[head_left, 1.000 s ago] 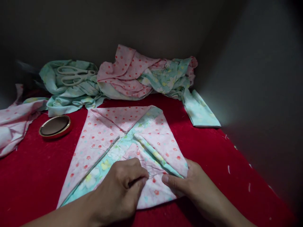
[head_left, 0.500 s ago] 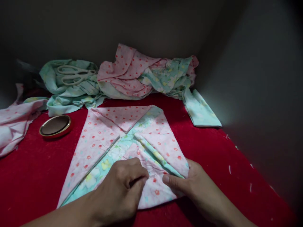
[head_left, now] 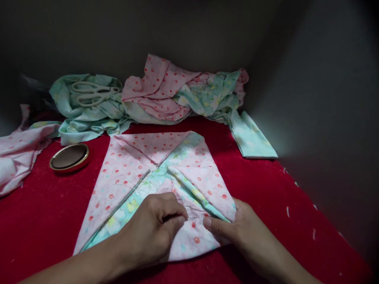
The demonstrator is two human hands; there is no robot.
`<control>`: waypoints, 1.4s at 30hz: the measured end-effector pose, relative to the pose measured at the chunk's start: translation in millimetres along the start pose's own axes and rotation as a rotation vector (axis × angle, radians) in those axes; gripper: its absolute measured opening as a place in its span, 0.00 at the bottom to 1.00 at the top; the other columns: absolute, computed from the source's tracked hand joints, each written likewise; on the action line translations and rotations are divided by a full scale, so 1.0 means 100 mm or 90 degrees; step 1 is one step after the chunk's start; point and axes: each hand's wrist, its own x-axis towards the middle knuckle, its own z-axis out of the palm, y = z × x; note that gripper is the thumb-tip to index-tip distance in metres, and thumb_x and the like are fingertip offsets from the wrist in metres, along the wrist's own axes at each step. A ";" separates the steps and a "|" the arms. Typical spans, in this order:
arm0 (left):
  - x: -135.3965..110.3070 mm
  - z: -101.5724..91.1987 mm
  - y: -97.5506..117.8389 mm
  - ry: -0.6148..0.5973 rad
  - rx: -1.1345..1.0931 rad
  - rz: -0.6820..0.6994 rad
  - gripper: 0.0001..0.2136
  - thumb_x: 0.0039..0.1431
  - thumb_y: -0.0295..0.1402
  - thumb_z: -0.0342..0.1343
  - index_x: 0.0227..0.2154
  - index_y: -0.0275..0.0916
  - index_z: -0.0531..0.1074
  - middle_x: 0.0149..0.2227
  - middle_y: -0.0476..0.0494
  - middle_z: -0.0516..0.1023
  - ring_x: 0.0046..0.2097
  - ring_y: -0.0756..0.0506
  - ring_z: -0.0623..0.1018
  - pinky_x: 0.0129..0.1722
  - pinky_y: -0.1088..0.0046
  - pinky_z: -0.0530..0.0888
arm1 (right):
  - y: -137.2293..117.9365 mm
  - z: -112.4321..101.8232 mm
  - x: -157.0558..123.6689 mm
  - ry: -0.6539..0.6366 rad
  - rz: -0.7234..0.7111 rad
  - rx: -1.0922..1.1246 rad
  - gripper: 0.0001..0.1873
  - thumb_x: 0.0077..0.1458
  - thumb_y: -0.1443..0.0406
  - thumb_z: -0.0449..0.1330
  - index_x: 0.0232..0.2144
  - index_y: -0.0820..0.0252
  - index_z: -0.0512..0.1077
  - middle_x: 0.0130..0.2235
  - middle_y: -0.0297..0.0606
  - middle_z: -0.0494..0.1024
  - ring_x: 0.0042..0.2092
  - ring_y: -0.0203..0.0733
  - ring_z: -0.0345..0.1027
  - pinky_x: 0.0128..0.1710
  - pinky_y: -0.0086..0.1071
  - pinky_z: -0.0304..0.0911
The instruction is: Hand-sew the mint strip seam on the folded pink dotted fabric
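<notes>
Matt printed cotton cloth [head_left: 166, 173], red velvet [head_left: 44, 221]

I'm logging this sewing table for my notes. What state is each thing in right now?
Folded cloth: flat, flaps folded inward.
Left hand: curled, pinching the cloth.
Right hand: thumb pressing the fold.
Scissors: closed, on the green fabric.
Round tin: lying flat.
Fabric pile: crumpled.
Green piece: folded.

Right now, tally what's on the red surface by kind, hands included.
Folded pink dotted and mint floral piece under the hands: 1
Loose fabric heaps and scraps: 4 (mint heap, pink and mint heap, mint folded scrap, pink scrap at the left edge)
Scissors: 1
Round gold-rimmed lid: 1
Hands: 2 (left hand, right hand)
Total: 9
</notes>
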 end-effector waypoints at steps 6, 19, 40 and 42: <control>0.09 -0.06 -0.05 -0.021 -0.109 -0.019 0.09 0.52 0.23 0.52 0.25 0.38 0.77 0.23 0.51 0.70 0.28 0.51 0.68 0.29 0.77 0.63 | 0.01 0.02 0.04 -0.012 -0.018 0.014 0.20 0.42 0.69 0.62 0.42 0.61 0.72 0.36 0.35 0.79 0.36 0.42 0.70 0.35 0.30 0.64; 0.09 0.04 -0.07 0.047 -0.179 -0.079 0.09 0.50 0.23 0.54 0.29 0.39 0.78 0.29 0.48 0.76 0.31 0.50 0.73 0.31 0.77 0.68 | 0.04 0.06 0.06 -0.017 -0.033 0.039 0.13 0.41 0.72 0.61 0.34 0.61 0.71 0.33 0.35 0.78 0.34 0.41 0.70 0.35 0.31 0.64; 0.06 0.30 0.13 0.048 0.276 0.253 0.07 0.56 0.21 0.43 0.29 0.33 0.65 0.31 0.40 0.66 0.27 0.48 0.66 0.23 0.73 0.66 | 0.01 0.03 0.04 -0.063 -0.079 0.099 0.18 0.40 0.71 0.66 0.38 0.64 0.73 0.31 0.35 0.77 0.33 0.38 0.67 0.32 0.27 0.63; 0.08 0.31 0.12 0.049 0.313 0.260 0.07 0.56 0.21 0.42 0.30 0.34 0.65 0.31 0.41 0.66 0.26 0.48 0.66 0.23 0.73 0.65 | 0.01 0.02 0.04 -0.054 -0.075 0.091 0.17 0.39 0.71 0.66 0.36 0.65 0.73 0.30 0.35 0.76 0.32 0.37 0.65 0.30 0.26 0.61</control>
